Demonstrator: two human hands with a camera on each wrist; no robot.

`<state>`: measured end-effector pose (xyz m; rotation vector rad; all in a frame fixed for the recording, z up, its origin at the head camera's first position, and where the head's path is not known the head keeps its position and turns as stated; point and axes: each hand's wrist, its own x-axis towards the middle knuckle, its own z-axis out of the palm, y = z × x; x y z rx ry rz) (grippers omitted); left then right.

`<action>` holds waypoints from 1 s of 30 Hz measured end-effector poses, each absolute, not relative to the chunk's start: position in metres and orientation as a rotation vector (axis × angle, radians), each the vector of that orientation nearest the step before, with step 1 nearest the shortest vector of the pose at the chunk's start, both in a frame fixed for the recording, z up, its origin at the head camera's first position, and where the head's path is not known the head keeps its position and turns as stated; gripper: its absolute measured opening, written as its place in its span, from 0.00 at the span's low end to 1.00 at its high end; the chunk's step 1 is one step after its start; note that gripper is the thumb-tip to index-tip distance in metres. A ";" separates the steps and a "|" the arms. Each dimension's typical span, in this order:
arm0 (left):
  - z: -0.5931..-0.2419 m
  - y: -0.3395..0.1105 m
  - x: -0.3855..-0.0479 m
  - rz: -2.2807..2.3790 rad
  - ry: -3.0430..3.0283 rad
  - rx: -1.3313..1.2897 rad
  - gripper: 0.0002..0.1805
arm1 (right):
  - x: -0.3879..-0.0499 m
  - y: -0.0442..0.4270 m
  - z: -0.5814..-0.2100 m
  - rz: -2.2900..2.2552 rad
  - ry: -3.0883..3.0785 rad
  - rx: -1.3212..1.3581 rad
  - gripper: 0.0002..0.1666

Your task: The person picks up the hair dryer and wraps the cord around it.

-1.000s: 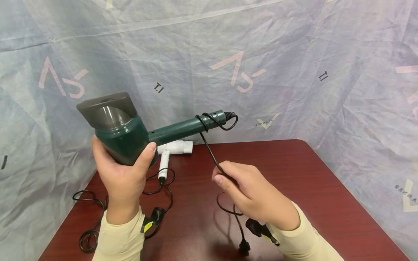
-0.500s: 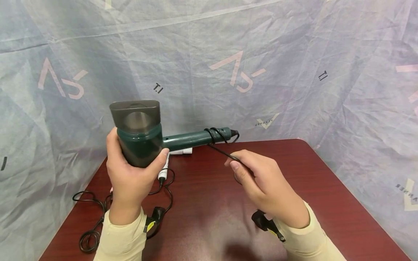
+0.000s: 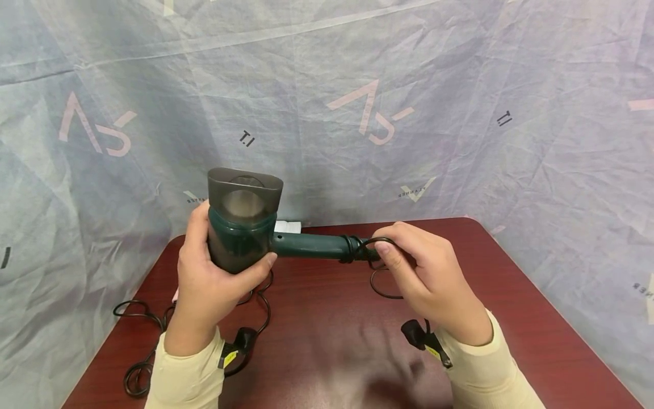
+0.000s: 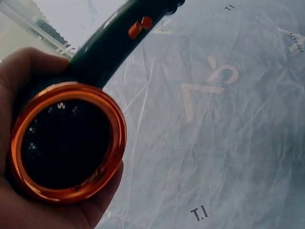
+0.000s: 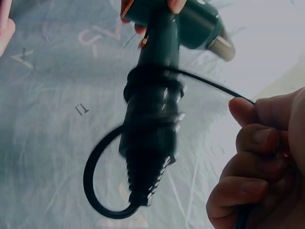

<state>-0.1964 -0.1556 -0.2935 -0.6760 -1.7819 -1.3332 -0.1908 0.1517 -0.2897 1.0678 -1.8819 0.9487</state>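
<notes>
"Rightward and a little lower, that's where the green hair dryer [image 3: 240, 247] has gone since 0.5 s ago, and the cord [image 5: 214, 84] now arcs across the end of the handle [image 3: 309, 246] rather than running out beneath it."

"And each grip?"

"Left grip [image 3: 209, 287] grasps the dryer round its barrel, nozzle [image 3: 245, 196] upward, held above the desk [image 3: 317, 341]. Right grip [image 3: 429, 272] pinches the cord (a slack loop hangs just below it)."

"Winding the cord, I'd judge. Any advice?"

"Keep the dryer steady and let the right grip do the circling. Use light, even tension, laying every turn beside its neighbour instead of on top. I'd leave the bend at the strain relief [image 5: 145, 179] loose, to spare the wire."

"How many turns already?"

"Can't count; they bunch near the end."
</notes>
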 end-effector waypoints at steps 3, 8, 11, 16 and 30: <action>-0.292 -0.157 -0.193 -1.352 -1.809 -0.694 0.51 | -0.194 0.154 -0.289 0.940 -1.864 1.072 0.06; -0.291 -0.159 -0.188 -1.380 -1.837 -0.728 0.53 | -0.197 0.157 -0.290 0.958 -1.872 1.090 0.07; -0.291 -0.161 -0.187 -1.415 -1.828 -0.769 0.52 | -0.201 0.158 -0.292 0.983 -1.882 1.106 0.08; -0.291 -0.162 -0.186 -1.490 -1.787 -0.842 0.49 | -0.206 0.158 -0.298 1.036 -1.909 1.128 0.05; -0.291 -0.155 -0.185 -1.712 -1.591 -0.980 0.44 | -0.216 0.147 -0.305 1.111 -2.076 1.174 0.13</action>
